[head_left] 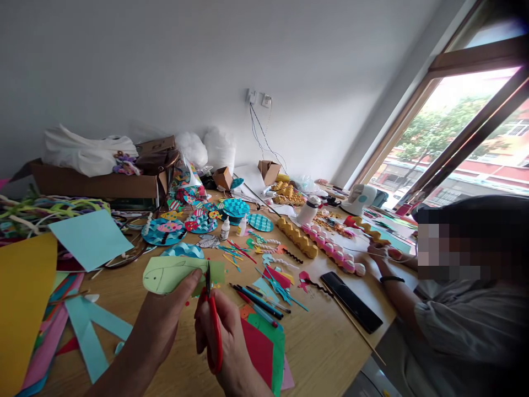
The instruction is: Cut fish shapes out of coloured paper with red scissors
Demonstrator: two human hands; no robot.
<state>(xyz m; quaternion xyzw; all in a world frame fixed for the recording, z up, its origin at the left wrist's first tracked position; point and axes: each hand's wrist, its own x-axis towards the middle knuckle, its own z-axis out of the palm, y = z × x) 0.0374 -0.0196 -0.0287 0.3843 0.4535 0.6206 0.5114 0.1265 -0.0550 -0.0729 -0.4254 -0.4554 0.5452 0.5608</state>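
My left hand [167, 314] grips a piece of light green paper [165, 274] with a fish outline drawn on it, the thumb pressed on top. My right hand [229, 331] is closed around the red handles of a pair of scissors [215, 339]. The dark blades stand at the right end of the green paper, pointing away from me. How far the blades are apart I cannot tell. Several pens [260, 300] lie just right of the scissors. Red and green paper sheets [260, 350] lie beside my right wrist.
Another person [467, 309] sits at the right, hands on a yellow bumpy strip. A black phone [351, 300] lies near the table's right edge. Small glue bottles [225, 229] stand beyond the paper. Blue paper discs [165, 230] and a cardboard box [97, 184] are further back.
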